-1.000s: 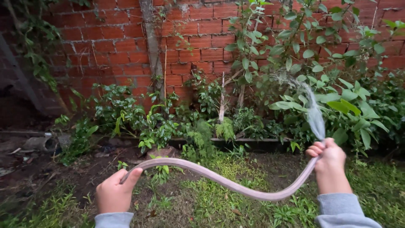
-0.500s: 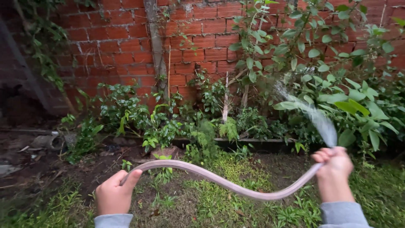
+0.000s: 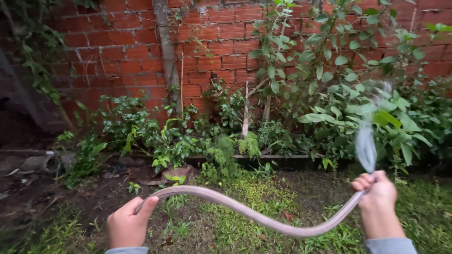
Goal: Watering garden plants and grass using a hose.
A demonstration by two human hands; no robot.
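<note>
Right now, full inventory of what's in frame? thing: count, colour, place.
hose: one, pale pink, sags across the lower frame between both hands
water spray: one, whitish, fans up from the hose end at the right hand
brick wall: one, red, across the back
leafy plants: many, green, in a row along the foot of the wall, tallest at right
thin trunk: one, grey, upright against the wall left of centre
grass patches: several, green, on the ground in front
bare soil: dark brown, lower left
left hand: one, grey sleeve, grips the hose at lower left
right hand: one, grey sleeve, grips the hose end at lower right
</note>
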